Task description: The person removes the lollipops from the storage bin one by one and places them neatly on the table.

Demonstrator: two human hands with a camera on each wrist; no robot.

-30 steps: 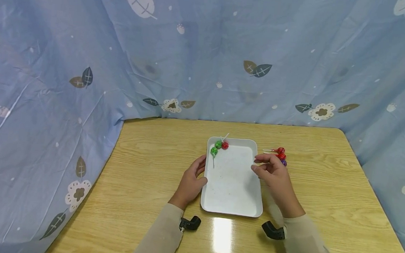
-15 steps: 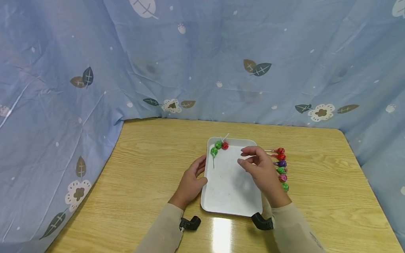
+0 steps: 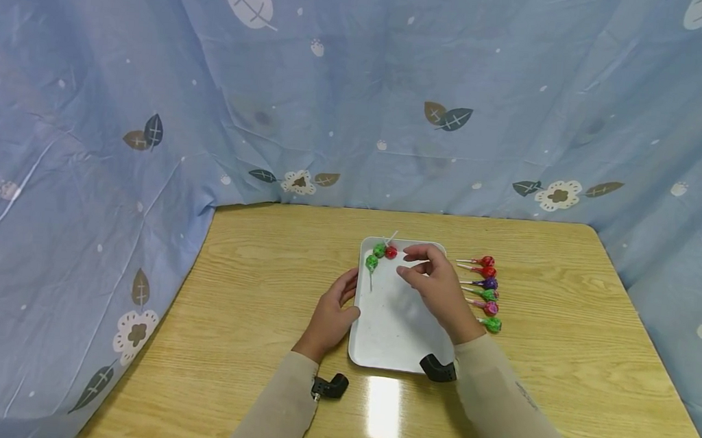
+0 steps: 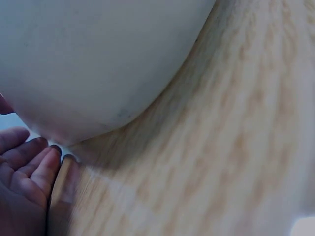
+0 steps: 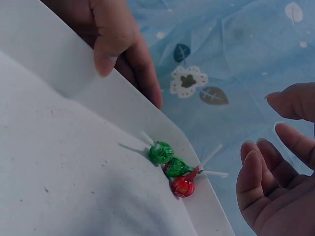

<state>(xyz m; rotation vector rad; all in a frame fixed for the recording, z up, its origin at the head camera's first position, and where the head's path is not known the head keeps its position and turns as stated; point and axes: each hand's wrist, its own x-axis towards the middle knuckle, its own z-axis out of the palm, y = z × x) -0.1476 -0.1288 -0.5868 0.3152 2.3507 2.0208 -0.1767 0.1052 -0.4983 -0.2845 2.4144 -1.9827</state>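
My left hand (image 3: 329, 319) holds the left side of a white tray (image 3: 378, 341), its thumb at the rim and its fingers along the outer wall. Over the tray's right half hovers my right hand (image 3: 437, 289), thumb and forefinger apart, nothing between them. Two green lollipops (image 5: 161, 153) and a red lollipop (image 5: 183, 186) sit together in the tray's far left corner. Two of their sticks stick out over the rim. In the left wrist view, the left fingers (image 4: 44, 167) lie close beside the tray's wall.
Right of the tray, several wrapped lollipops lie in a column, sticks pointing left: red ones (image 3: 488, 272), a purple one (image 3: 490, 283), a pink one (image 3: 490, 308) and green ones (image 3: 492, 324). Blue patterned cloth (image 3: 359, 110) hangs behind the wooden table (image 3: 260, 274).
My right hand has moved left from the tray's right edge to over its inside, uncovering the column of lollipops on the right. The left hand and the tray have stayed put.
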